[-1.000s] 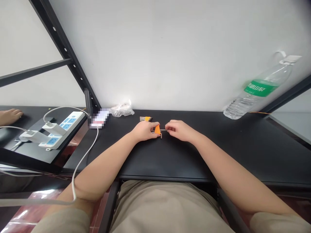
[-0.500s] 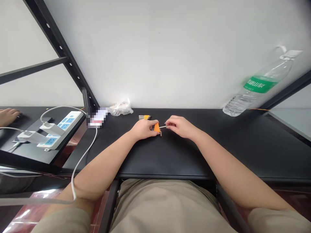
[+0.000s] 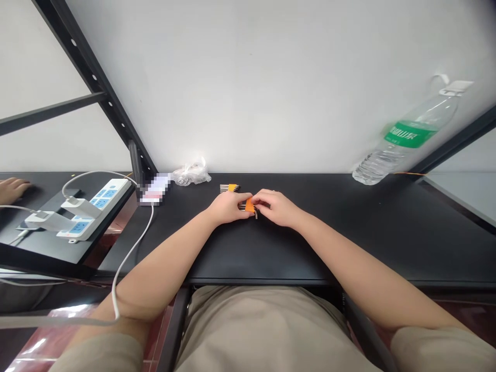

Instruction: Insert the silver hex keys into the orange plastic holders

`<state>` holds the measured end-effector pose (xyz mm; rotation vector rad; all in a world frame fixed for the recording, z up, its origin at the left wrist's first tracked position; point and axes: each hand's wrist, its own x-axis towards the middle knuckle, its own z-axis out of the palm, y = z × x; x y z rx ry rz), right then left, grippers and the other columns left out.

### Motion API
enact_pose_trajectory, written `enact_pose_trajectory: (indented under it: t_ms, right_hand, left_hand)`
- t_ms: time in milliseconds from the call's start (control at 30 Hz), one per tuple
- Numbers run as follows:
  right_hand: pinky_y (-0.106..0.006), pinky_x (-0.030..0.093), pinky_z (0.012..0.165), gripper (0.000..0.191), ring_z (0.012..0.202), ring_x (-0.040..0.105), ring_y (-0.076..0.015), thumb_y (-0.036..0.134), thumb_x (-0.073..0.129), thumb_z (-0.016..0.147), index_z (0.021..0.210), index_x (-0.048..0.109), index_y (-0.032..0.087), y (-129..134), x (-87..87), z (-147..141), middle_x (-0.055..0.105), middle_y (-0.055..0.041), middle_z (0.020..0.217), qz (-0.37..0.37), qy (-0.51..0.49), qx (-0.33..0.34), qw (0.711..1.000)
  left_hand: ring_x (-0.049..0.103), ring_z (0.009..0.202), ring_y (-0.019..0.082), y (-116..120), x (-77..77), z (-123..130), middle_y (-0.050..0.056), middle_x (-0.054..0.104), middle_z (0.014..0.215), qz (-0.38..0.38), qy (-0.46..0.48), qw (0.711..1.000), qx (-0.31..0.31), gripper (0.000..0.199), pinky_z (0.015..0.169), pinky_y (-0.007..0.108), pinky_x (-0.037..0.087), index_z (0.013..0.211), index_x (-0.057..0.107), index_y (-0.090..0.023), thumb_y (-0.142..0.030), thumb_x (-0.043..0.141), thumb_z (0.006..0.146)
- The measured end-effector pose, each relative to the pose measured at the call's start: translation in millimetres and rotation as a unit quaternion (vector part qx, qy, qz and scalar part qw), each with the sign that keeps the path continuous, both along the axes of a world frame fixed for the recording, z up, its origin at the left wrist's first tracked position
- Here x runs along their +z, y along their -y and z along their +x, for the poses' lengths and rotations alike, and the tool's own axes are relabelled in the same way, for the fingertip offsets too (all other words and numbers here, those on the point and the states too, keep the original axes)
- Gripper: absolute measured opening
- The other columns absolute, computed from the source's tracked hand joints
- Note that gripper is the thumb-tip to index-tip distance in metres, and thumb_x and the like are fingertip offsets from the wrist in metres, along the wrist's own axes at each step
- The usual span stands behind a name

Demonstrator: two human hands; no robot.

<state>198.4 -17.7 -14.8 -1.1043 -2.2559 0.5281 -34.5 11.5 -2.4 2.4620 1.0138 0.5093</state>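
In the head view, the left hand grips an orange holder of metal keys over the black desk. The right hand has closed in against it; the thin rod bridging them no longer shows, so it is probably seated deeper (fingers hide it; whether they pinch it, I cannot tell).

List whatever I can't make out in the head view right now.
All in the head view:
- Right hand: its own fingers hide whether it grips a key.
- Orange holder: the left hand covers part of it; any size marks are too small to read.
- Yellow holder: any marks are too small.
- White item: blurred by pixelation.
- Other person's hand: cut off by the left edge.
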Motion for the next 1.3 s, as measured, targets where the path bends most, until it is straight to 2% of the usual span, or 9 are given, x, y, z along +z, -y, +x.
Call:
enact_pose_trajectory:
  t_ms: [133, 233, 333, 567, 733, 867, 1000, 1133, 1300]
  right_hand:
    - [-0.036, 0.052, 0.082, 0.02, 0.089, 0.064, -0.0203, 0.019, 0.058, 0.093, 0.104, 0.074, 0.024, -17, -5.0, 27, 0.069, -0.0062, 0.107, 0.03, 0.021, -0.066, 0.997]
    - [-0.037, 0.052, 0.081, 0.019, 0.086, 0.064, -0.02, 0.023, 0.062, 0.094, 0.104, 0.078, 0.025, -31, -13.2, 51, 0.067, -0.0073, 0.111, 0.013, 0.088, -0.109, 0.99]
    - [-0.037, 0.052, 0.08, 0.021, 0.085, 0.064, -0.0198, 0.026, 0.062, 0.095, 0.107, 0.08, 0.028, -40, -21.7, 62, 0.066, -0.0073, 0.111, -0.002, 0.123, -0.126, 0.984]
    - [-0.032, 0.049, 0.073, 0.026, 0.08, 0.061, -0.0172, 0.022, 0.06, 0.097, 0.114, 0.078, 0.029, -42, -28.2, 58, 0.063, -0.0062, 0.107, 0.021, 0.148, -0.131, 0.98]
    - [-0.03, 0.041, 0.062, 0.012, 0.069, 0.056, -0.0145, 0.022, 0.061, 0.093, 0.09, 0.072, 0.024, -33, -19.7, 51, 0.062, -0.0054, 0.1, 0.032, 0.196, -0.133, 0.971]
    - [-0.031, 0.033, 0.054, 0.01, 0.06, 0.051, -0.0143, 0.018, 0.068, 0.082, 0.074, 0.063, 0.022, -23, -12.7, 41, 0.064, -0.0047, 0.089, -0.015, 0.236, -0.137, 0.962]
    - [-0.03, 0.035, 0.056, 0.014, 0.063, 0.054, -0.0157, 0.016, 0.068, 0.076, 0.071, 0.057, 0.022, -18, -6.7, 32, 0.065, -0.0024, 0.082, -0.04, 0.203, -0.105, 0.973]
    - [-0.028, 0.042, 0.063, 0.006, 0.069, 0.056, -0.0155, 0.018, 0.061, 0.082, 0.081, 0.059, 0.023, -15, -1.0, 26, 0.065, 0.0003, 0.082, -0.043, 0.117, -0.037, 0.991]
    - [-0.03, 0.047, 0.068, 0.005, 0.075, 0.059, -0.0166, 0.023, 0.06, 0.089, 0.087, 0.064, 0.023, -8, 3.9, 20, 0.066, -0.0024, 0.089, -0.026, 0.06, -0.007, 0.998]
  left_hand:
    - [0.059, 0.072, 0.016, 0, 1.4, 0, -0.004, 0.066, 0.077, -0.011, -0.006, 1.0, 0.017, 0.027, 0.067, 0.026, 0.042, 0.097, 0.066, -0.026, -0.046, 0.072, 0.081]
    - [0.06, 0.072, 0.017, -1, 1.7, -1, -0.004, 0.066, 0.076, -0.018, -0.008, 0.999, 0.027, 0.027, 0.067, 0.027, 0.042, 0.096, 0.065, -0.026, -0.046, 0.072, 0.08]
    - [0.06, 0.072, 0.016, -3, 0.5, -1, -0.003, 0.065, 0.076, -0.019, -0.001, 1.0, 0.024, 0.027, 0.066, 0.028, 0.042, 0.095, 0.064, -0.025, -0.046, 0.072, 0.08]
    - [0.06, 0.072, 0.017, -5, -4.0, -1, -0.002, 0.064, 0.078, -0.015, 0.016, 0.999, 0.03, 0.03, 0.063, 0.028, 0.04, 0.091, 0.061, -0.024, -0.049, 0.073, 0.079]
    - [0.056, 0.068, 0.016, -4, -0.9, -1, -0.003, 0.06, 0.071, -0.002, 0.016, 1.0, 0.016, 0.03, 0.064, 0.027, 0.04, 0.081, 0.056, -0.023, -0.048, 0.072, 0.08]
    - [0.053, 0.067, 0.015, -4, 1.4, -2, -0.004, 0.057, 0.069, -0.004, 0.012, 1.0, 0.001, 0.03, 0.064, 0.026, 0.04, 0.081, 0.056, -0.023, -0.049, 0.072, 0.079]
    - [0.054, 0.07, 0.015, -4, 1.4, -3, -0.003, 0.058, 0.071, -0.014, 0.01, 1.0, -0.005, 0.029, 0.064, 0.025, 0.04, 0.086, 0.06, -0.024, -0.048, 0.074, 0.078]
    - [0.053, 0.069, 0.015, -3, 1.4, -3, -0.004, 0.057, 0.071, -0.01, 0.011, 1.0, -0.007, 0.028, 0.064, 0.025, 0.039, 0.086, 0.06, -0.024, -0.047, 0.073, 0.079]
    - [0.052, 0.068, 0.015, -2, 2.5, -3, -0.003, 0.056, 0.071, -0.008, 0.006, 1.0, -0.011, 0.028, 0.063, 0.026, 0.037, 0.082, 0.057, -0.023, -0.046, 0.072, 0.079]
